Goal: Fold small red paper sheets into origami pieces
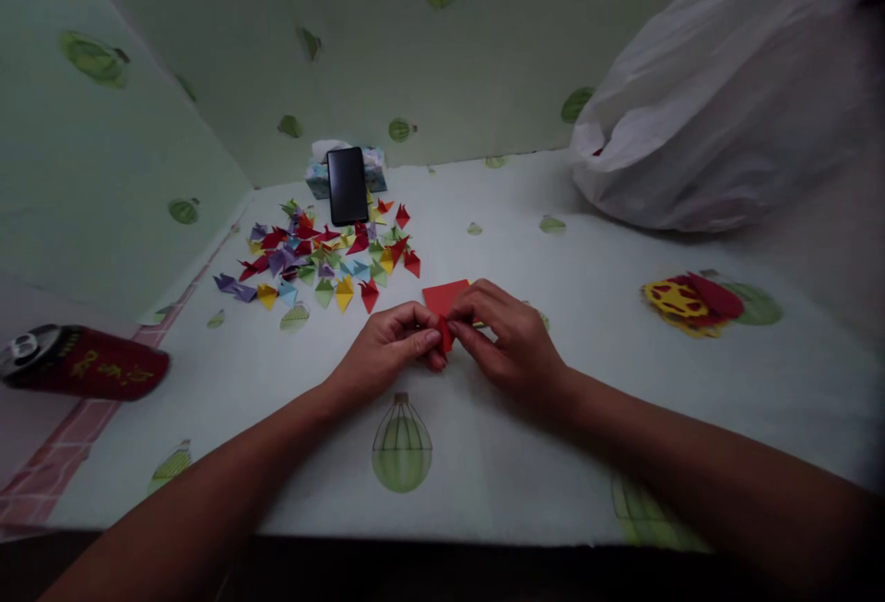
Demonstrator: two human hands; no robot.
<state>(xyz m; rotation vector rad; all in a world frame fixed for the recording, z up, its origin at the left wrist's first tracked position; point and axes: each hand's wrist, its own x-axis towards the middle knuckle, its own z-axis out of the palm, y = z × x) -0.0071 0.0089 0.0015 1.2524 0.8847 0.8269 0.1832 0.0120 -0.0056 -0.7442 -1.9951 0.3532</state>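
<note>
Between my two hands is a small piece of folded red paper (446,336), partly hidden by the fingers. My left hand (397,344) pinches it from the left with thumb and fingers. From the right, my right hand (508,335) grips its other side between thumb and forefinger. Just beyond the fingertips lies a flat sheet of red paper (443,295) on the table, with a bit of yellow showing by my right hand. Farther back and to the left spreads a pile of small folded paper cranes (324,256) in many colours.
A black phone (347,185) leans on a tissue box (375,169) behind the cranes. At the left edge is a red can (103,364). A large white plastic bag (691,113) stands at the back right, with red and yellow paper cut-outs (684,300) nearer me.
</note>
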